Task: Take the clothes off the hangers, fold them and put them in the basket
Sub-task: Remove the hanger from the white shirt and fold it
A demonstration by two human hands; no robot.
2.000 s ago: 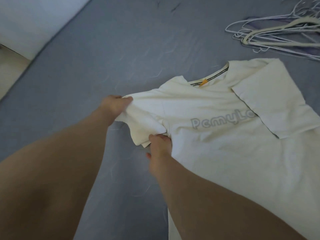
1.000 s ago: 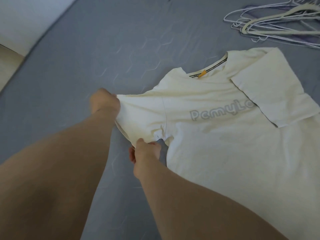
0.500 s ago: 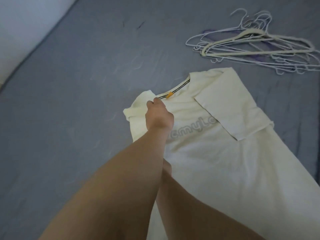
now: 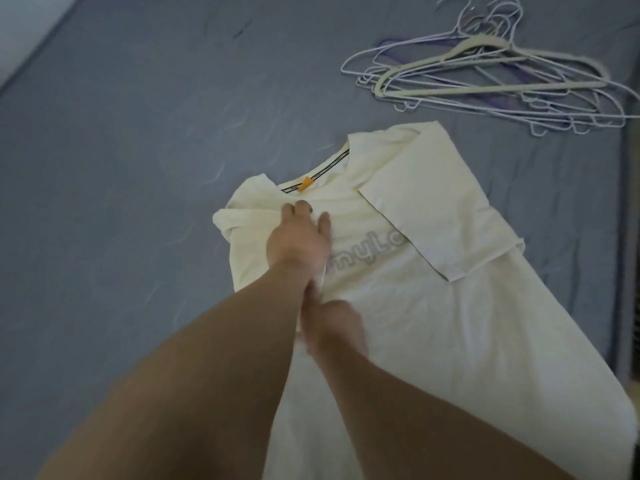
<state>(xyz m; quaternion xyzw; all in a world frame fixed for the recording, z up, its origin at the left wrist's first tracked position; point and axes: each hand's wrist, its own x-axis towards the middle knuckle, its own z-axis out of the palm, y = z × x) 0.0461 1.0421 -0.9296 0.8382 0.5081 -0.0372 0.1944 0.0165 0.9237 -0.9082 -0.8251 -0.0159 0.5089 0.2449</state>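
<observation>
Flat left hand (image 4: pixel 298 242) presses the shirt (image 4: pixel 450 323)

Straight-fingered, it pins the folded-in side, shirt spread on the bed (image 4: pixel 121 150). Right hand (image 4: pixel 334 327) is blurred, grip unclear. Lift off early and that side springs open; drag the palm and cloth bunches.

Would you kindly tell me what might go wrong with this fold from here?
1. The fabric under the left hand looks bunched near the collar, so the T-shirt may crease crooked.
2. The right hand is blurred low on the cloth; a tug there might pull the folded sleeve open.
3. The hem lies near the edge of the bed and might slide off.
</observation>
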